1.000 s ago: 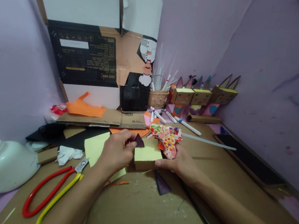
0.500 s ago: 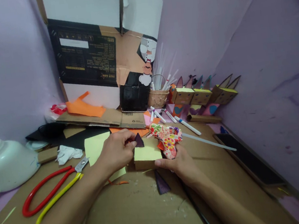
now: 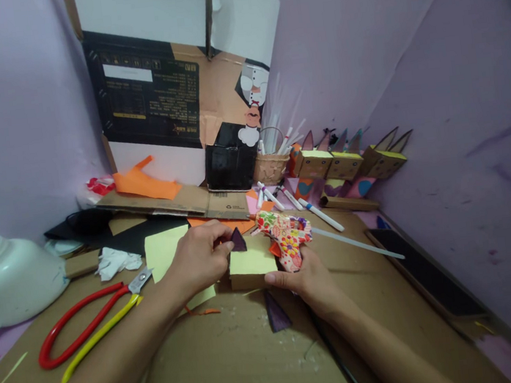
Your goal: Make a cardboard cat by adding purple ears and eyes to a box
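**One purple triangle (image 3: 238, 240) pinched over one small cardboard box (image 3: 252, 262)**

Two hands are seen, set apart from each other on either side of the box, which is placed at the middle of the tabletop (image 3: 220, 367) with its pale yellow top turned up. By the fingertips of the left hand (image 3: 202, 253), the triangle is held upright at the rear left of that top; whether contact is made along its base cannot be told. In the right hand (image 3: 315, 286), one floral-patterned glue gun (image 3: 289, 240) is gripped by its handle, the fingers being mostly hidden, and the box's front right corner is touched by the thumb. The nozzle is pointed left, and one long glue stick (image 3: 358, 243) is left protruding at the rear.

A second purple piece (image 3: 277, 313) is laid flat just in front of the box. To the left are found one pair of scissors (image 3: 140, 279) with one red and one yellow handle, one crumpled white tissue (image 3: 117, 264) and one pale rounded pot (image 3: 21, 279).

Behind, one printed carton (image 3: 148, 99) is propped against the wall, with one woven basket (image 3: 271, 169) beside it. Three box heads (image 3: 345, 164), each topped with two pointed ears, are lined up farther right. At least four markers (image 3: 320, 215) are scattered before them.
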Available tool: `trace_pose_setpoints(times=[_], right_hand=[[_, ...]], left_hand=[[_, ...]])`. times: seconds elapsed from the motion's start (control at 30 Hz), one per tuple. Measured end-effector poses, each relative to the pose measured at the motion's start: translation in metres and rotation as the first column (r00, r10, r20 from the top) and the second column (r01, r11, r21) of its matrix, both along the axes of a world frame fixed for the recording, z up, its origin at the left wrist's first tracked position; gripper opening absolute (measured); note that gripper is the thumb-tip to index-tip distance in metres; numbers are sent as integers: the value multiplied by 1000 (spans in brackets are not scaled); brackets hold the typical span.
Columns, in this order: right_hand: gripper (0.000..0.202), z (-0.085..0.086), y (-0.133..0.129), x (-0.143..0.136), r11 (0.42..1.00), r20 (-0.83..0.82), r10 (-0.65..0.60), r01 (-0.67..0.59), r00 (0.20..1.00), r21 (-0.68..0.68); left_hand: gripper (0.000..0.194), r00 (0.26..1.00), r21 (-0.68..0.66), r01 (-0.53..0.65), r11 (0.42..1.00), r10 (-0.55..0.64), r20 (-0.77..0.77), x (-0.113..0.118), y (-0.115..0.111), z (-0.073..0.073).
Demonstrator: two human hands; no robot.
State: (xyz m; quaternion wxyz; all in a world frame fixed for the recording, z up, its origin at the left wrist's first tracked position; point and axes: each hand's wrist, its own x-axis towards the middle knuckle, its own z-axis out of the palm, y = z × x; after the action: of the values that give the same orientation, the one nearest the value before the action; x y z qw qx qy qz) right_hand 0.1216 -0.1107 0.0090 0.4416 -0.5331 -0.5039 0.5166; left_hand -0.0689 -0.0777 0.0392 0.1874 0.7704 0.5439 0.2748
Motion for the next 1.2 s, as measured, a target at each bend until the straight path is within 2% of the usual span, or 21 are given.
trace_pose_setpoints(times=[0.4,0.57,0.77,1.1,1.2], right_hand=[[48,-2,0,0,1000,-11,-10,10,1000,-6],[53,-3,1,0,1000,15,-19,19,1000,9],[50,-4,1,0,999,8,-27,27,1000,43],[49,-7,2,2,999,30,-24,23,999,30],[53,-6,1,2,1000,-9,-14,14,1000,16]], left_hand=[[17,1000,-15,-9,1000,9,-22,-1,0,0],[17,1000,-16,-14,1000,13,-20,0,0,0],[18,1000,-16,-13,1000,13,-23,0,-1,1],[19,1000,-14,-10,1000,10,-20,0,0,1],[19,1000,-24,-8,1000,7,-21,0,0,1]])
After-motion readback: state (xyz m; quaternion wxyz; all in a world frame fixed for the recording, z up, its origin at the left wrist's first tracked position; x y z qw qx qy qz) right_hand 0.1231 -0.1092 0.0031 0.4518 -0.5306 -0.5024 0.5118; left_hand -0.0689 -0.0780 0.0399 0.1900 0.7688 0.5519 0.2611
